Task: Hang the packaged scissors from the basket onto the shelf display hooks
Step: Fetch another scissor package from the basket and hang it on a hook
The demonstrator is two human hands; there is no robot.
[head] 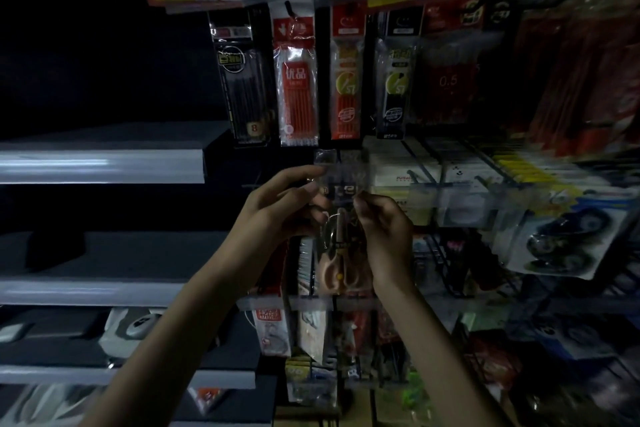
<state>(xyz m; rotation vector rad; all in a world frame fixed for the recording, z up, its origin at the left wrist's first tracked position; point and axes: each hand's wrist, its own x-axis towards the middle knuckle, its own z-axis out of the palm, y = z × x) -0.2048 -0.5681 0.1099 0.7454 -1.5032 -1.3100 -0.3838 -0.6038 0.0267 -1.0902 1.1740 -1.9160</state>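
The packaged scissors (333,267) hang upright just below the red refill pack (298,87) and a little to its right, raised in front of the display. It is a clear blister pack with tan handles showing at the bottom and a flat header at the top. It looks light, and the moulded plastic is probably stiff over the scissors, thinner and more bendable at the header, and glossy enough to slip. The best hold is therefore on the side edges near the top, leaving the hang hole free. Both hands are doing this below the red refill pack: the left hand (284,208) pinches the upper left edge between thumb and fingers, and the right hand (384,236) pinches the upper right edge. The blur hides whether the header has met a hook. Black wire pegs (420,163) jut out below and right of the red refill pack, a correction tape pack (568,236) hangs farther right and lower, and grey shelves (100,163) lie to its lower left.
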